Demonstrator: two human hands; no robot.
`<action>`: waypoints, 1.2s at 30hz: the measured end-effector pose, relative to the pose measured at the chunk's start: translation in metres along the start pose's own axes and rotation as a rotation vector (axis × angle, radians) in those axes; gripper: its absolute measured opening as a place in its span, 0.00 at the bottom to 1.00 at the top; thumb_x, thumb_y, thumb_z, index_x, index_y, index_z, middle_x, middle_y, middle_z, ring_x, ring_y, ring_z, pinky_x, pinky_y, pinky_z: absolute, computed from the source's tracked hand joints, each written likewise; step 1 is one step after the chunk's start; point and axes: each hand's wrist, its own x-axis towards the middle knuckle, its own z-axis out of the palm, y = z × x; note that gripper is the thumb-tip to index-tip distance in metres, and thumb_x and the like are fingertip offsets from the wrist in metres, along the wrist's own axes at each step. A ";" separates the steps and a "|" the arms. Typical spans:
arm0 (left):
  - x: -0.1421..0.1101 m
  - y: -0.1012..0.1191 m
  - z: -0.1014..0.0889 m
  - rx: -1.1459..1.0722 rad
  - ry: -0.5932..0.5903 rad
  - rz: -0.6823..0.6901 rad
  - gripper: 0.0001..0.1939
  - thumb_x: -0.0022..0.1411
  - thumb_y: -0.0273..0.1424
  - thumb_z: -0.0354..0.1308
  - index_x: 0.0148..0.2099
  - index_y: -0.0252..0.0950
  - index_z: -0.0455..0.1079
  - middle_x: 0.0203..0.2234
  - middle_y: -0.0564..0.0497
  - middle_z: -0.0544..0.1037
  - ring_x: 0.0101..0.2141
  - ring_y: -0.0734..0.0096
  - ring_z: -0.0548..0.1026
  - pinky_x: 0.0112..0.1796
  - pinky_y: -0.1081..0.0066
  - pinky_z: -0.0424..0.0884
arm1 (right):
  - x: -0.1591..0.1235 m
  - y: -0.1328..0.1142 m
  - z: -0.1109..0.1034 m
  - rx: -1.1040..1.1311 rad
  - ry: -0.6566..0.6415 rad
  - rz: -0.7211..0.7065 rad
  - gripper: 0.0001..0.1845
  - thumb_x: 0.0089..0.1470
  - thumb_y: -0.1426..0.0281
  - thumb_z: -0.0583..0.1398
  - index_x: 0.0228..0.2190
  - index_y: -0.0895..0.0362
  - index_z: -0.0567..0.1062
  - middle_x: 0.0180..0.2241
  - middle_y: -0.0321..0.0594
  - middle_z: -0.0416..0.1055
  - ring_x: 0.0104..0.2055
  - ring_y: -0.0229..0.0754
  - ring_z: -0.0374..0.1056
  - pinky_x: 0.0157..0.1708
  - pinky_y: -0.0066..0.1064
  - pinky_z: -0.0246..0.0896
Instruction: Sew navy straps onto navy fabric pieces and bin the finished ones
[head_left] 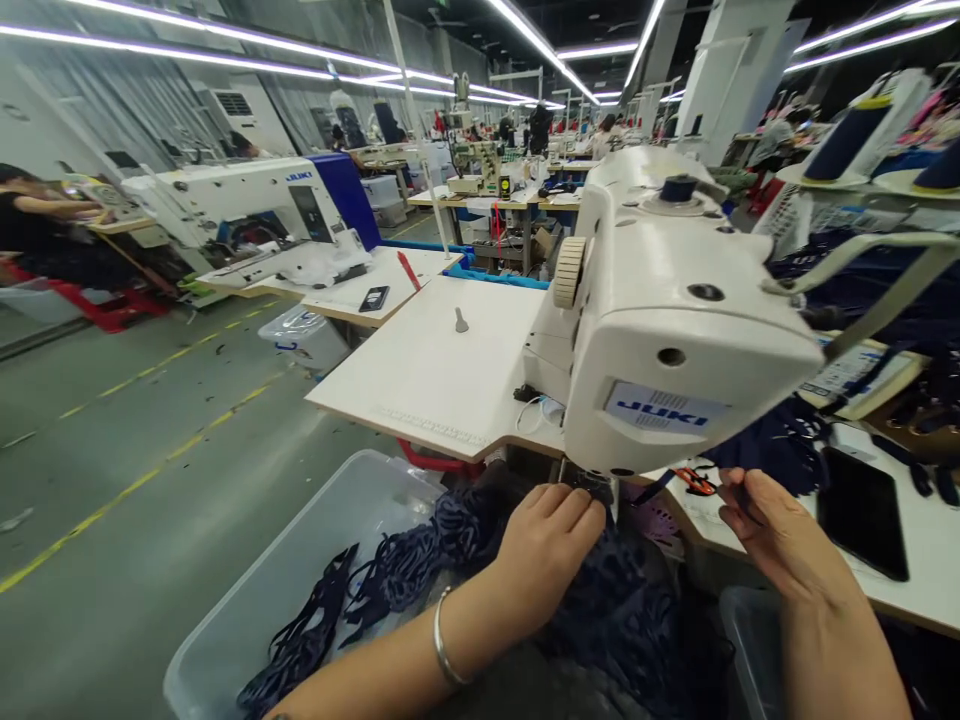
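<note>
Below the sewing machine (pixel 667 270), your left hand (pixel 551 545) seems to be positioning dark cloth (pixel 622 610); your right hand (pixel 784 540) curls beside. Either grip's hold, I cannot tell. Next calls for careful alignment.

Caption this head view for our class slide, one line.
Left hand near a cream-white JUKI sewing machine, right hand out to the right, navy fabric strips in a translucent plastic bin.

Sewing workshop, identified by JUKI sewing machine (pixel 679 305) at right edge of white tabletop (pixel 412 365), thread cones (pixel 847 145), yellow floor lines (pixel 136 485).
</note>
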 end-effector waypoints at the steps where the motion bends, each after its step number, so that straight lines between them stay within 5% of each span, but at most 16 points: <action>1: -0.003 0.002 0.001 -0.012 0.000 0.009 0.09 0.71 0.32 0.50 0.45 0.36 0.70 0.39 0.50 0.75 0.41 0.72 0.72 0.45 0.70 0.68 | -0.009 -0.002 0.011 0.144 -0.014 0.025 0.21 0.43 0.49 0.66 0.24 0.54 0.72 0.24 0.34 0.66 0.21 0.33 0.57 0.16 0.25 0.51; 4: -0.008 0.010 0.004 0.050 0.051 -0.039 0.20 0.69 0.46 0.49 0.46 0.35 0.71 0.42 0.48 0.75 0.45 0.68 0.72 0.47 0.67 0.67 | -0.033 -0.009 0.045 0.281 -0.195 0.129 0.19 0.47 0.52 0.66 0.28 0.55 0.73 0.17 0.27 0.54 0.15 0.28 0.45 0.12 0.21 0.39; 10: -0.006 0.027 0.010 0.184 0.108 -0.124 0.19 0.68 0.46 0.52 0.51 0.39 0.71 0.46 0.50 0.76 0.45 0.65 0.73 0.44 0.63 0.64 | -0.044 -0.010 0.085 0.026 -0.328 0.066 0.20 0.51 0.52 0.64 0.26 0.55 0.67 0.18 0.28 0.59 0.17 0.31 0.55 0.14 0.22 0.49; 14: -0.003 0.030 0.014 0.157 0.168 -0.152 0.10 0.68 0.36 0.56 0.48 0.39 0.72 0.42 0.54 0.78 0.47 0.63 0.73 0.47 0.62 0.62 | -0.038 -0.007 0.088 -0.095 -0.321 -0.007 0.19 0.50 0.52 0.63 0.31 0.55 0.69 0.22 0.30 0.64 0.22 0.35 0.61 0.18 0.26 0.57; 18: -0.006 0.019 0.010 -0.096 0.177 -0.104 0.10 0.71 0.29 0.50 0.49 0.35 0.71 0.42 0.53 0.79 0.49 0.72 0.74 0.51 0.68 0.64 | -0.037 -0.007 0.083 -0.230 -0.307 -0.086 0.18 0.52 0.52 0.61 0.29 0.54 0.68 0.22 0.31 0.64 0.23 0.37 0.62 0.22 0.28 0.59; 25: -0.013 -0.009 -0.003 -0.485 0.115 -0.129 0.15 0.74 0.32 0.45 0.50 0.33 0.71 0.44 0.51 0.80 0.49 0.78 0.75 0.61 0.67 0.60 | -0.049 -0.008 0.084 -0.413 -0.300 -0.216 0.15 0.56 0.56 0.59 0.28 0.52 0.64 0.23 0.30 0.62 0.26 0.37 0.61 0.28 0.29 0.56; 32: -0.008 -0.019 -0.009 -0.402 -0.069 0.072 0.14 0.73 0.33 0.47 0.54 0.35 0.69 0.49 0.50 0.76 0.54 0.76 0.71 0.63 0.67 0.56 | -0.056 -0.006 0.100 -0.295 -0.271 -0.158 0.14 0.56 0.55 0.58 0.31 0.53 0.65 0.23 0.29 0.57 0.27 0.37 0.57 0.28 0.29 0.53; 36: -0.006 -0.022 -0.011 -0.398 -0.071 0.097 0.14 0.73 0.33 0.48 0.54 0.35 0.69 0.49 0.50 0.76 0.53 0.76 0.72 0.63 0.68 0.56 | -0.057 -0.003 0.103 -0.214 -0.241 -0.120 0.15 0.56 0.55 0.58 0.37 0.54 0.67 0.24 0.29 0.56 0.27 0.37 0.55 0.27 0.28 0.52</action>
